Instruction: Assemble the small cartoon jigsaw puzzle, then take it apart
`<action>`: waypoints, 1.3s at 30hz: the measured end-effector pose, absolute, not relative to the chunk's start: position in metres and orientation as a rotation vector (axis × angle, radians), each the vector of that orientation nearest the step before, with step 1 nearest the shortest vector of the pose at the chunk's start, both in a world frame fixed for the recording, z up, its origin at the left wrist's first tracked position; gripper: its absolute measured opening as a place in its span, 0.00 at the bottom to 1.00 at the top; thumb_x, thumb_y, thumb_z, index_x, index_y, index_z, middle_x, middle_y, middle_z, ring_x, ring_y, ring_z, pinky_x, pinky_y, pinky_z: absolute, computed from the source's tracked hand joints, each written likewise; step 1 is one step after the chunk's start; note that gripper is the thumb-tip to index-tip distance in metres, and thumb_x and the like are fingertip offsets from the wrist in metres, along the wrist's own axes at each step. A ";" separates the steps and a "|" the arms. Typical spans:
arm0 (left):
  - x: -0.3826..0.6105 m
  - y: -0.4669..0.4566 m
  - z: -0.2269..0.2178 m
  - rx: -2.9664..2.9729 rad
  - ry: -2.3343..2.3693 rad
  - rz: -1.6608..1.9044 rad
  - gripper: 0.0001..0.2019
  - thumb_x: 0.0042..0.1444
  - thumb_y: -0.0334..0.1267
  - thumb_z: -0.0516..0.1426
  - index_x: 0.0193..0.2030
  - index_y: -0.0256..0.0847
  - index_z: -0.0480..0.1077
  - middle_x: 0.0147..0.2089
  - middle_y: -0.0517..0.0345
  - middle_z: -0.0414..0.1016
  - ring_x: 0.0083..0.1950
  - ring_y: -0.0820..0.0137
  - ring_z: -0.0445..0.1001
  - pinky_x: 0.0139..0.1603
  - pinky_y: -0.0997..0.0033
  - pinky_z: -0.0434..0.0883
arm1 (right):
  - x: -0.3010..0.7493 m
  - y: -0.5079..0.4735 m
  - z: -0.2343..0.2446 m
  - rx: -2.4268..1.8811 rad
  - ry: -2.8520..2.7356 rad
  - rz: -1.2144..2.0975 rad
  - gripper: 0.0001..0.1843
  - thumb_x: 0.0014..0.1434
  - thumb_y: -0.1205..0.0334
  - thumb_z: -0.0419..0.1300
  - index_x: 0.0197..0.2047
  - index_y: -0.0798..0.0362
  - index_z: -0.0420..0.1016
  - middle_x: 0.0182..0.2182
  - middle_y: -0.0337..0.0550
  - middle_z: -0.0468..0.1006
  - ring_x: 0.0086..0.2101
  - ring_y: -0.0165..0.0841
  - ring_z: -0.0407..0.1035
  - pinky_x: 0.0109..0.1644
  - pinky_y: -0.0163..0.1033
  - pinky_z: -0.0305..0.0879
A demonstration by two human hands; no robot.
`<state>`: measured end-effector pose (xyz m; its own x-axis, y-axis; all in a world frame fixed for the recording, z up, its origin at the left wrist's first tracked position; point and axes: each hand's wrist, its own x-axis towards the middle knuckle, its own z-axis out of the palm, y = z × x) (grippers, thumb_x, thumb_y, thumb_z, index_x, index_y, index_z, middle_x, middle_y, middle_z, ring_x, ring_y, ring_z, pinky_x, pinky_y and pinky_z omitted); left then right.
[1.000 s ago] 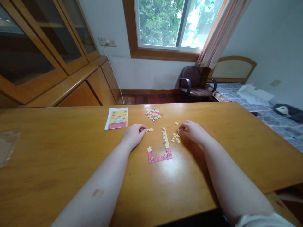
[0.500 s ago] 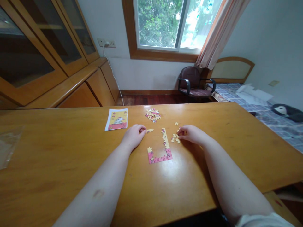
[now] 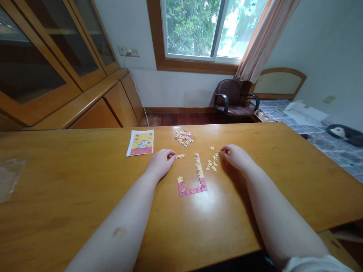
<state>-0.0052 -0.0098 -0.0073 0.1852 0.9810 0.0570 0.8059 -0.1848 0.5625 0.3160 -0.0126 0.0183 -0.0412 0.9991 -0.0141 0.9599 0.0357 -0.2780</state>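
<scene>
My left hand (image 3: 162,162) is closed, its fingertips at the left end of a short strip of joined yellow puzzle pieces (image 3: 180,156) lying on the table. Right of the middle, my right hand (image 3: 235,156) has its fingers drawn together beside a loose group of yellow and pink puzzle pieces (image 3: 213,166); what it pinches, if anything, is hidden. Between the hands lies a partly joined puzzle border (image 3: 200,170), pink along the bottom and yellow up the right side. A pile of mixed puzzle pieces (image 3: 183,138) sits farther back.
A picture card (image 3: 141,143) with a white animal on yellow and pink lies at the back left of the wooden table (image 3: 85,170). A clear plastic bag (image 3: 11,173) is at the far left. An armchair (image 3: 231,98) stands beyond the table.
My right hand has moved slightly right and back, uncovering more of the loose pieces beside it. My left hand stays at the joined strip.
</scene>
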 end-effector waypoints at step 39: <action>-0.006 -0.010 -0.006 2.077 1.674 0.572 0.12 0.56 0.43 0.52 0.39 0.43 0.74 0.40 0.54 0.75 0.41 0.64 0.72 0.41 0.66 0.66 | 0.322 -0.005 0.000 -1.898 -2.148 0.616 0.04 0.53 0.62 0.62 0.30 0.53 0.72 0.30 0.41 0.77 0.29 0.30 0.67 0.32 0.33 0.59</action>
